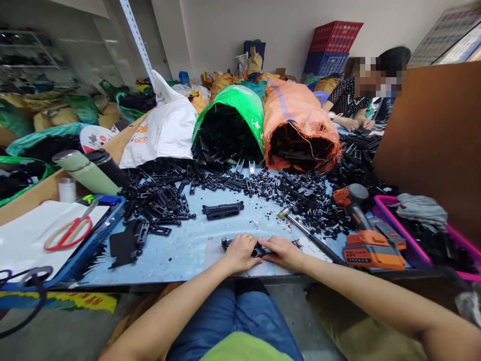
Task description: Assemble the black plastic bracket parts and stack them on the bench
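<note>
One long black plastic part (pixel 258 250) lies at the near middle edge of the light-blue tabletop (pixel 184 255), partly hidden under a bare left hand (pixel 240 253) and a bare right hand (pixel 282 252). The left hand's fingers are pressed together over the far side of the part, the thumb on its near side; a ring shows on one finger. The right hand's fingers also lie close together, and its thumb and forefinger pinch the part just beside the left hand. How the hidden fingertips sit cannot be told.

Farther off, apart from the hands, lies a second black elongated piece (pixel 223 210). To the right, a hammer with a metal head and dark handle (pixel 313 238) slants toward the near edge, beside an orange-and-grey cordless drill (pixel 359 216). A bright pink plastic basket (pixel 421 253) stands farther right.

On the left spreads a heap of black plastic links (pixel 165 198); at the near left, red-handled scissors (pixel 85 216) lie on white paper (pixel 22 235). Silver screws (pixel 266 185) are scattered toward the far middle. Behind them lie a white woven sack (pixel 161 130), a green sack (pixel 251 108) and an orange sack (pixel 296 103). At the far right, a person in a dotted dark top (pixel 343 95) leans over the parts.
</note>
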### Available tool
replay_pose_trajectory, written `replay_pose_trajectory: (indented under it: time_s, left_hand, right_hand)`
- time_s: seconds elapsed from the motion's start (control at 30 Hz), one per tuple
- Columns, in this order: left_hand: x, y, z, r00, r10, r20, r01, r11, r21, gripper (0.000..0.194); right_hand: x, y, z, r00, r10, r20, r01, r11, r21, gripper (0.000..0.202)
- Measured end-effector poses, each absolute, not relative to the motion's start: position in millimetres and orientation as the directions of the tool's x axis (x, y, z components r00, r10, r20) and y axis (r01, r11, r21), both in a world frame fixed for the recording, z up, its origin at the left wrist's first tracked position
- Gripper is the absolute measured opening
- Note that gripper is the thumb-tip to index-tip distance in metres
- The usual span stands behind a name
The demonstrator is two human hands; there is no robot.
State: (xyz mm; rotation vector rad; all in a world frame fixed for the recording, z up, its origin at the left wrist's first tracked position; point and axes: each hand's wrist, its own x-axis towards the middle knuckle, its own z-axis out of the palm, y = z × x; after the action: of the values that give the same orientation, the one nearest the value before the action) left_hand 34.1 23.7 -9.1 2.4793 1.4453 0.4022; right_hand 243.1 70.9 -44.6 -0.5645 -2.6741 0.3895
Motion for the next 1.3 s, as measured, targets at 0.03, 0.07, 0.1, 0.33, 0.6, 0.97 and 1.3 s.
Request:
replay_pose_trajectory:
  time_s: [0.03,0.07,0.1,0.33,0.6,0.97,1.3]
  left_hand:
    - [33,23,-10,0.46,0.881,0.113,0.81,-0.468,0.353,0.053]
    - [33,23,-11,0.446,0.888,0.111,0.816,-0.454,0.358,0.051]
    - [34,22,-11,0.43,0.896,0.11,0.824,-0.44,0.357,0.05]
    - [32,12,-3,0.456,0.869,0.192,0.836,-0.492,0.243,0.057]
    - [-29,-21,7,0.132,0.811,0.57,0.963,-0.24,0.119,0.024]
    - [-35,-28,-5,0.212,0.849,0.484,0.941,-0.311,0.132,0.028]
    - [-8,-51,-11,0.181,0.882,0.434,0.937,-0.289,0.197,0.02]
  right_hand:
    - [243,75,-43,-0.868,0.406,0.285,0.31,0.893,-0.327,0.05]
    - [243,79,-40,-0.881,0.386,0.273,0.296,0.901,-0.317,0.05]
    - [243,82,-38,-0.891,0.368,0.267,0.283,0.908,-0.309,0.05]
    - [248,91,-20,-0.92,0.352,0.172,0.33,0.933,-0.142,0.053]
    - [264,83,-15,-0.847,0.445,0.292,0.459,0.888,-0.022,0.057]
    - [208,64,1,-0.832,0.39,0.394,0.373,0.92,-0.124,0.038]
    - [137,38,13,-0.827,0.476,0.299,0.324,0.839,-0.438,0.036]
